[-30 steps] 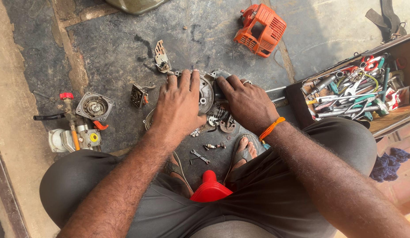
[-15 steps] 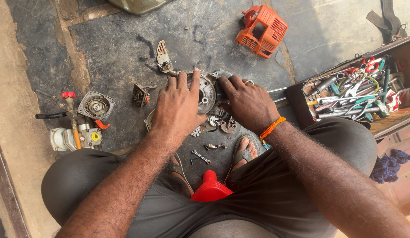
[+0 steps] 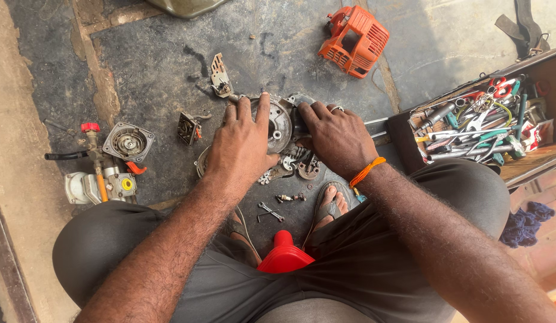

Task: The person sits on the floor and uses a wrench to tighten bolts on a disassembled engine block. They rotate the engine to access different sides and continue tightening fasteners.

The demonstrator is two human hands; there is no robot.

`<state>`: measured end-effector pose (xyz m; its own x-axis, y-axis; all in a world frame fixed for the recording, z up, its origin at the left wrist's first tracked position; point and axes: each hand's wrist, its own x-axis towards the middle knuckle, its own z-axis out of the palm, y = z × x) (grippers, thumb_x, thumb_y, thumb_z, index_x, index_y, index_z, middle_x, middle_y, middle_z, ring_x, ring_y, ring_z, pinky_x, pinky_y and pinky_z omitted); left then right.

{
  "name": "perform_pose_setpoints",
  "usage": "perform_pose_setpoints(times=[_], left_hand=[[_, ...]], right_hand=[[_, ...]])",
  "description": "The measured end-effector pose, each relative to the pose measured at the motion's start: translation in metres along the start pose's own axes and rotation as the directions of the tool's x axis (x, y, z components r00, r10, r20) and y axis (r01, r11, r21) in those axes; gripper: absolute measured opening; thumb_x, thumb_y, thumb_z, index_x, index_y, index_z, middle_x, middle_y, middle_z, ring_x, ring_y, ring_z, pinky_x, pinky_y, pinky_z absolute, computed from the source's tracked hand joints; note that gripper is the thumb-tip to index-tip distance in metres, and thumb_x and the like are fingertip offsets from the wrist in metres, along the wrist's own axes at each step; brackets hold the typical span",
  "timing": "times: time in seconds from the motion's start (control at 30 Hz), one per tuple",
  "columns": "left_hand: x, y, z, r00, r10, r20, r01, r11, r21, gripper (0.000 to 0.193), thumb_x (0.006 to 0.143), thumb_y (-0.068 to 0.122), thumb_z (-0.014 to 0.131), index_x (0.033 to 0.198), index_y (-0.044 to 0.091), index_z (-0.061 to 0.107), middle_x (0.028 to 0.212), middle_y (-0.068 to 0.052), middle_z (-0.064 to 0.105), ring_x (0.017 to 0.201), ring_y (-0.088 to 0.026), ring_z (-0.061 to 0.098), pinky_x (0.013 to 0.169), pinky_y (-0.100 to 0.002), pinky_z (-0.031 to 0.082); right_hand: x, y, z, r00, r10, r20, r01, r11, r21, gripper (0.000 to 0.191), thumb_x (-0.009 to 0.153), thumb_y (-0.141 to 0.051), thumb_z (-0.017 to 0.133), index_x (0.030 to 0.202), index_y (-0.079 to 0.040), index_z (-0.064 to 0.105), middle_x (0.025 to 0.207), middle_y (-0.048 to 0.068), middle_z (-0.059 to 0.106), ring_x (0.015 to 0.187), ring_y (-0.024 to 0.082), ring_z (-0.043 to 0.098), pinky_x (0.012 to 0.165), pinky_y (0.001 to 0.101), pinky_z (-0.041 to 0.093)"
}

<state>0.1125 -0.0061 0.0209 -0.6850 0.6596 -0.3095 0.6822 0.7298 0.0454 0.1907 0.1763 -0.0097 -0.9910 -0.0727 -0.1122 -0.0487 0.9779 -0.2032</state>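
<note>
A small grey metal engine block [image 3: 282, 124] with a round flywheel face lies on the dark stone floor in front of me. My left hand [image 3: 242, 143] lies flat on its left side, fingers spread over the round face. My right hand [image 3: 332, 136], with an orange thread band at the wrist, grips the block's right side. Loose small parts lie just below the hands: a clutch piece [image 3: 308, 169], a small gear [image 3: 265, 177], bolts [image 3: 289, 197] and a small spanner [image 3: 270, 210]. My sandalled foot [image 3: 332, 202] rests beside them.
An orange engine cover [image 3: 354, 40] lies at the top right. An open wooden toolbox [image 3: 487, 122] full of pliers and spanners stands at the right. On the left are a round starter housing [image 3: 128, 142], a carburettor-like part [image 3: 189, 127], a metal bracket [image 3: 219, 75] and a pump assembly [image 3: 98, 179]. A red funnel [image 3: 284, 254] sits between my legs.
Both hands stay on the engine block; they have shifted only slightly, with the view drifting a little.
</note>
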Motion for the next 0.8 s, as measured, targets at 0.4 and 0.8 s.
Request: perform_pose_setpoints(times=[0.4,0.8], left_hand=[[0.0013,-0.0024,0.0000,1.000,0.025,0.000,-0.025,1.000,0.015,0.121,0.073,0.059,0.087,0.155,-0.002,0.022,0.141,-0.033,0.042,0.135,-0.050,0.044,0.093,-0.045,0.059],[0.0016,-0.0018,-0.0003,1.000,0.021,0.020,-0.021,1.000,-0.015,0.120,0.074,0.057,0.087,0.155,0.000,0.021,0.145,-0.032,0.040,0.137,-0.048,0.041,0.092,-0.046,0.059]], right_hand=[[0.0002,0.0013,-0.0024,1.000,0.000,0.014,-0.001,0.998,0.064,0.077,0.085,-0.045,0.077,0.144,-0.004,0.049,0.123,0.016,0.064,0.103,0.036,0.069,0.087,0.0482,0.056],[0.0000,-0.0017,-0.0092,0.998,0.027,0.059,-0.032,0.996,0.085,0.077,0.085,-0.046,0.078,0.144,-0.006,0.047,0.122,0.016,0.063,0.103,0.037,0.069,0.087,0.0487,0.056]])
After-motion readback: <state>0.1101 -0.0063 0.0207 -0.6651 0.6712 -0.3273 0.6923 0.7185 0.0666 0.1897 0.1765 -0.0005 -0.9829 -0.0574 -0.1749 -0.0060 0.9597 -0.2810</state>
